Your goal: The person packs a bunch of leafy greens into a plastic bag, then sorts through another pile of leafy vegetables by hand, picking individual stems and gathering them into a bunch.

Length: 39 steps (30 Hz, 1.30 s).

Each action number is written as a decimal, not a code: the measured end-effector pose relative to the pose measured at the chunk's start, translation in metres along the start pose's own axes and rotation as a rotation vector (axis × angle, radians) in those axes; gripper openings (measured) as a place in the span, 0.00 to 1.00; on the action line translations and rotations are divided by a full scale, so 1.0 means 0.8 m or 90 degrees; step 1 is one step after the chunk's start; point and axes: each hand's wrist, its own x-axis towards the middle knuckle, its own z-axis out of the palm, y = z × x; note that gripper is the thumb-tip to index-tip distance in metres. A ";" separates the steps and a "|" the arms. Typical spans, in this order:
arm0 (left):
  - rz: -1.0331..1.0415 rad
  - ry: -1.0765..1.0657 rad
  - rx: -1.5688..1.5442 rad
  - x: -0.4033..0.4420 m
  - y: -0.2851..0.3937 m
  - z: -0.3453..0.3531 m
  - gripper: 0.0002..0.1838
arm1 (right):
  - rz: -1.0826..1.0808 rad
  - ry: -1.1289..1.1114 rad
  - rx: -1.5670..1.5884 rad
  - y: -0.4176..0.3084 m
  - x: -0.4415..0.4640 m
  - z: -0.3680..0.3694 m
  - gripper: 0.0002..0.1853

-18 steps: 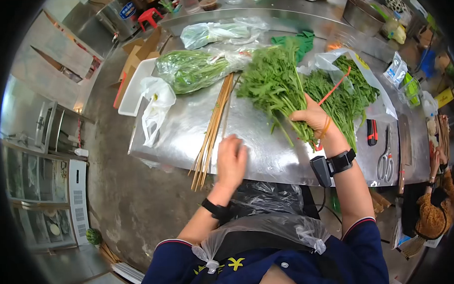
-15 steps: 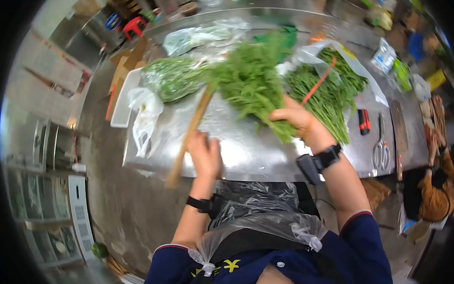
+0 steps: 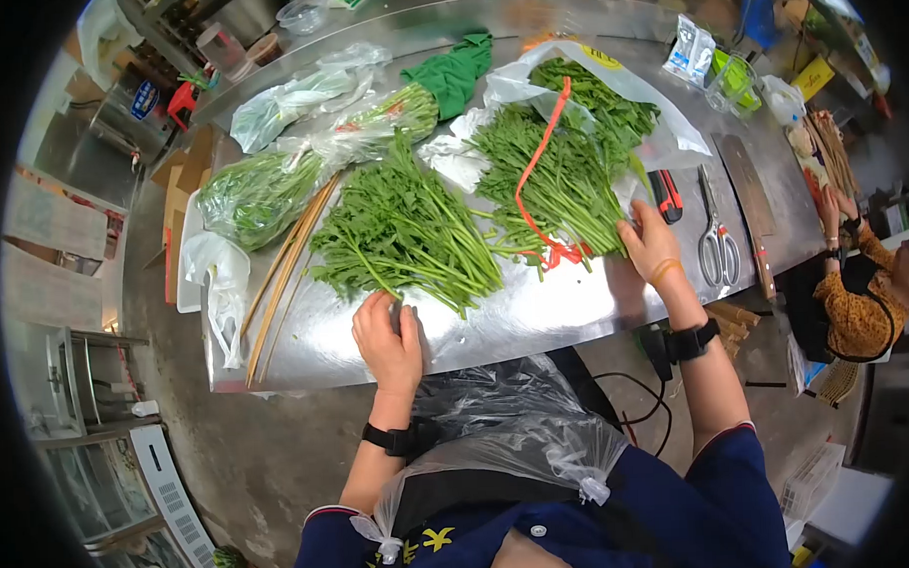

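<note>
A loose bunch of leafy greens (image 3: 403, 231) lies on the steel table, its cut stems toward the lower right. My left hand (image 3: 389, 346) is at its near edge, thumb apart from the fingers, fingertips touching the leaves. A second bunch of greens (image 3: 551, 175), with a red tie (image 3: 534, 203) across it, lies to the right, partly inside a clear plastic bag (image 3: 682, 136). Beside its stem ends is my right hand (image 3: 653, 245), thumb and fingers apart; its fingertips are partly hidden. Thin wooden sticks (image 3: 286, 275) lie left of the loose bunch.
Bagged greens (image 3: 261, 196) and a green cloth (image 3: 455, 76) lie farther back. A red-black box cutter (image 3: 667, 196), scissors (image 3: 717, 250) and a long knife (image 3: 747, 199) lie to the right. A person in a patterned top (image 3: 861, 310) works at far right.
The greens from my right hand now lie on the table. My right hand has moved right to the tied bunch. My left hand has let go of the wooden sticks, which now lie flat.
</note>
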 end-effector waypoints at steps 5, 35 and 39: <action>0.014 -0.017 0.032 -0.002 -0.003 0.001 0.11 | 0.051 -0.138 -0.021 -0.030 0.017 0.009 0.17; 0.037 0.017 0.008 -0.005 -0.005 -0.006 0.09 | 0.195 -0.476 0.603 -0.077 0.064 -0.045 0.21; 0.022 0.100 -0.094 -0.009 0.000 -0.010 0.07 | 0.291 -0.570 0.461 -0.060 0.036 -0.049 0.22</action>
